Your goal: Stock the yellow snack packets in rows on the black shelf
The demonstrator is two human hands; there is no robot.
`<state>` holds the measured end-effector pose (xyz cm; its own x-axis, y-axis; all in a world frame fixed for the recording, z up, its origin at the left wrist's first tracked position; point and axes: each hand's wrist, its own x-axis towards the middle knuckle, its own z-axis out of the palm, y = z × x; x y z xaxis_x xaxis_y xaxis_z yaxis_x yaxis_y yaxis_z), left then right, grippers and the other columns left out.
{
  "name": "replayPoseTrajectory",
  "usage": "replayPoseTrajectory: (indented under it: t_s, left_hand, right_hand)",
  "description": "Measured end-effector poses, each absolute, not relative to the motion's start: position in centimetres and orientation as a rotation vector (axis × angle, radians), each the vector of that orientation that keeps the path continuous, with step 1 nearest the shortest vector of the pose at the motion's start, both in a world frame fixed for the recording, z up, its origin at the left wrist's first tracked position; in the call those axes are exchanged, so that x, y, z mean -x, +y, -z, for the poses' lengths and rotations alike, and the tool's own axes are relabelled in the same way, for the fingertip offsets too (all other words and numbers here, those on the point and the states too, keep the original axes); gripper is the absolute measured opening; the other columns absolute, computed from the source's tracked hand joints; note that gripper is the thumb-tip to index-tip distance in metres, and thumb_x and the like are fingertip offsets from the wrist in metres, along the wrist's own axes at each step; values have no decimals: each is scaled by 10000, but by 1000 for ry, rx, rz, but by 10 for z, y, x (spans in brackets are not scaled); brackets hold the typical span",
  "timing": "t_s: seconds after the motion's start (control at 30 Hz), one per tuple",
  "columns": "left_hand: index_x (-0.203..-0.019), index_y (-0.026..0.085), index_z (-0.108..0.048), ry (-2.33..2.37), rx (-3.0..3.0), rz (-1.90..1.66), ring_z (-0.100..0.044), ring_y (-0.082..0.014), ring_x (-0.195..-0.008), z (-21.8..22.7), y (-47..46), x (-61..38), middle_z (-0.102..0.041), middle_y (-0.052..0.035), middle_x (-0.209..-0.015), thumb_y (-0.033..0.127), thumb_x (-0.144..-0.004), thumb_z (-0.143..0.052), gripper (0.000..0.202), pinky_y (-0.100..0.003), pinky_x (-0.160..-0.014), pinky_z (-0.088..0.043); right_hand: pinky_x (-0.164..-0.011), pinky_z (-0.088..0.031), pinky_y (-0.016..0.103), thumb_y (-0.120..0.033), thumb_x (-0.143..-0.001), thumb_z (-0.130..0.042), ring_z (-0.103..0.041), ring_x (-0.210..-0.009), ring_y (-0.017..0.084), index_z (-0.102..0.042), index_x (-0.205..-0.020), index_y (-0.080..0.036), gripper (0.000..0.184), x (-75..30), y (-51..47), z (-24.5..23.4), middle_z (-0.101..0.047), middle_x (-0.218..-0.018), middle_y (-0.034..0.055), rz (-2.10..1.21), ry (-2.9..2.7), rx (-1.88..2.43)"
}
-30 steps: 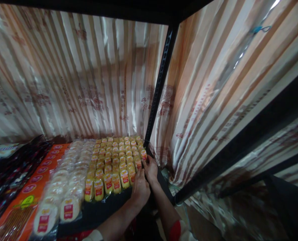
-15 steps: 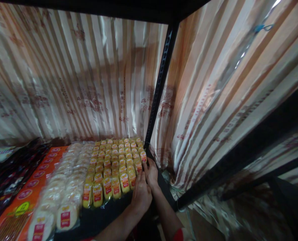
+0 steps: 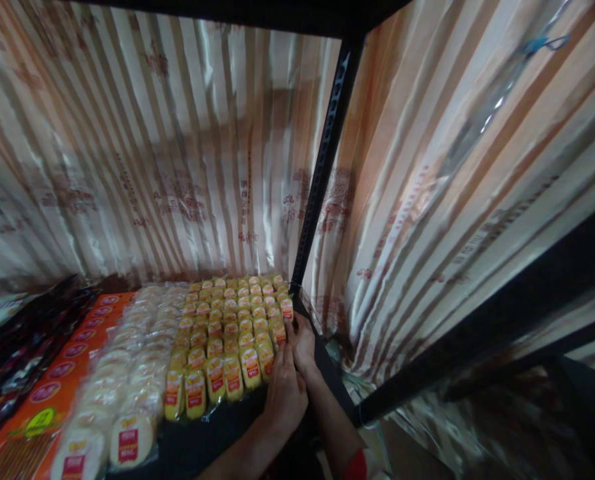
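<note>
Rows of small yellow cakes [image 3: 232, 375] in clear wrappers with red-and-white labels stand packed upright on a dark shelf [image 3: 237, 420]. My left hand [image 3: 286, 387] lies against the front right corner of these rows, its fingers stretched out and close together. Just beyond it, my right hand [image 3: 304, 345] rests along the right side of the rows, its fingertips beside the rightmost wrapped cakes [image 3: 278, 331]. Its fingers look extended, though partly hidden. The two hands touch or overlap near the wrists.
Left of the yellow cakes stand columns of round white wrapped cakes [image 3: 131, 437], then an orange package [image 3: 70, 353] and dark shiny packets [image 3: 12, 360]. A black metal post [image 3: 322, 170] rises at the back right corner. Printed plastic sheeting [image 3: 202, 133] hangs behind.
The view has shifted slightly. My hands stay at the right edge of the yellow cakes, with the left a little farther right and lower in the picture.
</note>
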<state>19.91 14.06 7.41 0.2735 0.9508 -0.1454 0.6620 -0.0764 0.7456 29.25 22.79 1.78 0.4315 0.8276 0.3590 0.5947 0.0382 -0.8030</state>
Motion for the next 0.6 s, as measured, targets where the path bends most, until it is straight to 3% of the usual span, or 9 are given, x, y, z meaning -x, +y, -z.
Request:
replayPoseTrajectory:
  t_s: [0.27, 0.6]
  left_hand:
    - [-1407, -21, -242, 1444, -1794, -506, -179, -200, -1406, -75, 137, -199, -226, -141, -1505, 75, -756, -371, 670, -292, -1164, -139]
    - [-1397, -16, -278, 1443, -1801, -542, -205, -198, -1399, -71, 132, -199, -259, -142, -1494, 70, -753, -378, 657, -287, -1163, -159]
  right_hand:
    - [-940, -427, 423, -475, -819, -388, -551, -1049, 274, -599, -1133, -93, 537, -295, 226, -17, -627, -1084, 163, -242, -1308, 1705]
    - [-954, -421, 417, -364, -773, -456, -556, -1078, 239, -610, -1146, -171, 447, -300, 230, -13, -629, -1156, 107, -292, -1338, 1615]
